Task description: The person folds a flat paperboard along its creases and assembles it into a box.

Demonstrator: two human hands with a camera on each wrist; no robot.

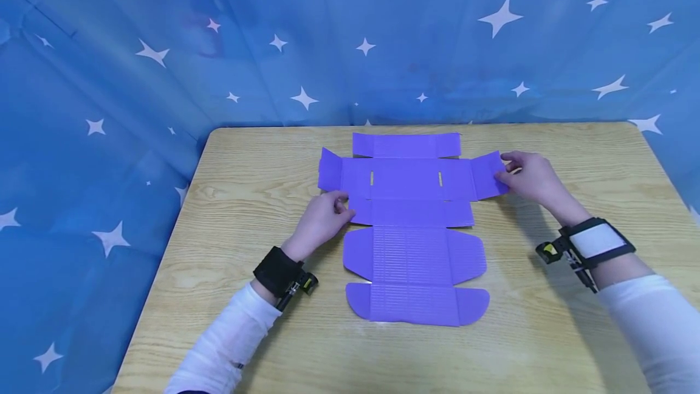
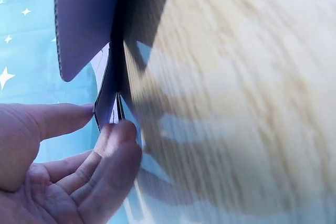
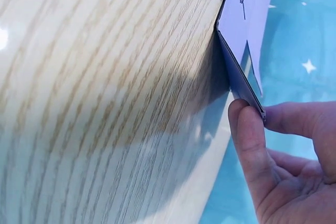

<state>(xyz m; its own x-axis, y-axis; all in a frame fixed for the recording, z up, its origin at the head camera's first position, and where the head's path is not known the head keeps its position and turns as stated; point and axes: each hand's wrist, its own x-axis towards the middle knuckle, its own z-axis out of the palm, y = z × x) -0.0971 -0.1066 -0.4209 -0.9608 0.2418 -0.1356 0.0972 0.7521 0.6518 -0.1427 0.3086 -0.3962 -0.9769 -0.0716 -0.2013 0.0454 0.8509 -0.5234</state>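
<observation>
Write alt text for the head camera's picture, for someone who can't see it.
A person's left hand and right hand grip side flaps of a mostly flat, unfolded purple box on a wooden table, before a starry blue curtain.

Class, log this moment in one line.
purple cardboard: spread on table | left hand: holds left edge | right hand: pinches raised right flap

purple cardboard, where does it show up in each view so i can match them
Head: purple cardboard, right of centre, between the left hand and right hand.
Left wrist: purple cardboard at upper left, steeply slanted, running down to the fingers.
Right wrist: purple cardboard at upper right, running down to the fingers.
Shared landmark: blue star-patterned cloth, in all three.
</observation>
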